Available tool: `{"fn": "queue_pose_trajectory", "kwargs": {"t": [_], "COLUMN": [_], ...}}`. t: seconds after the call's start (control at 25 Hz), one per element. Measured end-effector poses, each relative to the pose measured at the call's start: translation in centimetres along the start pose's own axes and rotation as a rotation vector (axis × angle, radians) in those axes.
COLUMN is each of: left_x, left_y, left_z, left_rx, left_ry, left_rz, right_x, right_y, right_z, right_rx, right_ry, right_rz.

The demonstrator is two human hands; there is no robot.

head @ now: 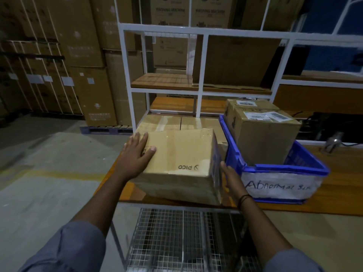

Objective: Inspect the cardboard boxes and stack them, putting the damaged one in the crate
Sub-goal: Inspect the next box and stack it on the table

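A brown cardboard box marked PICO (pixel 178 160) sits near the front edge of the wooden table (pixel 337 195). My left hand (pixel 135 152) lies flat on its top left corner with fingers straight. My right hand (pixel 228 175) presses against the box's right side, fingers hidden behind it. Behind it lie flatter cardboard boxes (pixel 176 121). To the right stands a blue crate (pixel 275 179) with a white label reading "Abnormal". Inside it stand a labelled cardboard box (pixel 265 138) and a second box (pixel 249 104) behind that.
A white metal shelf frame (pixel 200 75) with wooden shelves rises behind the table. Tall stacked cartons (pixel 78 55) line the left wall on pallets. A wire mesh cage (pixel 176 238) sits below the table front. Concrete floor (pixel 49 163) lies to the left.
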State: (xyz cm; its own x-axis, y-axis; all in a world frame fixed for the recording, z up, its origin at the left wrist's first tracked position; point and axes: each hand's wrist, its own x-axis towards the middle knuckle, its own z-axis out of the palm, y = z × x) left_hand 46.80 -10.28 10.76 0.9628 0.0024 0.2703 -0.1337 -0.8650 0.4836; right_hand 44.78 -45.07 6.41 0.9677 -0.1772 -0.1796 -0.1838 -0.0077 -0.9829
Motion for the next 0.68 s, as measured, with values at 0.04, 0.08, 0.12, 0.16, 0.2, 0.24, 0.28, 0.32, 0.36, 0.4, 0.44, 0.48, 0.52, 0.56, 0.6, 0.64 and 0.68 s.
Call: {"fn": "queue_pose_trajectory", "kwargs": {"t": [0.04, 0.08, 0.12, 0.16, 0.2, 0.24, 0.28, 0.32, 0.36, 0.4, 0.44, 0.48, 0.52, 0.56, 0.6, 0.64, 0.68], "left_x": [-0.2, -0.2, -0.2, 0.2, 0.5, 0.5, 0.5, 0.3, -0.1, -0.7, -1.1, -1.4, -1.4, -1.1, -0.8, -0.6, -0.5], "left_y": [-0.1, 0.0, 0.2, 0.3, 0.5, 1.0, 1.7, 2.6, 3.6, 4.7, 6.0, 7.3, 8.5, 9.5, 10.3, 11.0, 11.7], "left_z": [0.0, -0.2, -0.6, -0.9, -1.2, -1.4, -1.5, -1.6, -1.7, -2.0, -2.4, -2.8, -3.2, -3.2, -2.9, -2.5, -1.8], "left_rx": [-0.021, -0.035, -0.065, -0.116, -0.178, -0.269, -0.409, -0.594, -0.799, -0.993, -1.136, -1.221, -1.215, -1.094, -0.893, -0.665, -0.435], "left_ry": [0.004, 0.005, -0.009, -0.045, -0.101, -0.159, -0.202, -0.237, -0.278, -0.293, -0.282, -0.258, -0.214, -0.145, -0.066, -0.020, -0.021], "left_rz": [0.013, 0.019, 0.000, -0.055, -0.126, -0.179, -0.213, -0.218, -0.194, -0.159, -0.151, -0.144, -0.119, -0.094, -0.077, -0.082, -0.101], "right_x": [0.2, -0.4, -1.3, -2.1, -2.9, -3.5, -3.9, -4.2, -5.0, -5.5, -5.9, -6.0, -6.1, -5.9, -6.0, -5.9, -5.9], "right_y": [1.0, 1.3, 0.7, -0.3, -1.3, -2.4, -3.3, -4.2, -5.3, -6.2, -6.9, -7.3, -7.7, -8.0, -8.2, -8.2, -8.1], "right_z": [0.0, 0.2, 0.6, 1.1, 1.5, 1.8, 1.8, 1.8, 2.1, 2.4, 2.6, 2.8, 3.0, 3.2, 3.4, 3.6, 3.8], "right_rx": [0.002, -0.002, 0.006, 0.005, -0.016, -0.071, -0.140, -0.231, -0.348, -0.467, -0.607, -0.735, -0.840, -0.911, -0.958, -1.006, -1.060], "right_ry": [-0.039, -0.037, -0.018, 0.000, 0.060, 0.137, 0.226, 0.282, 0.324, 0.346, 0.375, 0.420, 0.467, 0.502, 0.514, 0.518, 0.512], "right_rz": [0.020, 0.028, -0.007, -0.074, -0.151, -0.248, -0.338, -0.417, -0.483, -0.544, -0.598, -0.633, -0.650, -0.645, -0.627, -0.603, -0.580]}}
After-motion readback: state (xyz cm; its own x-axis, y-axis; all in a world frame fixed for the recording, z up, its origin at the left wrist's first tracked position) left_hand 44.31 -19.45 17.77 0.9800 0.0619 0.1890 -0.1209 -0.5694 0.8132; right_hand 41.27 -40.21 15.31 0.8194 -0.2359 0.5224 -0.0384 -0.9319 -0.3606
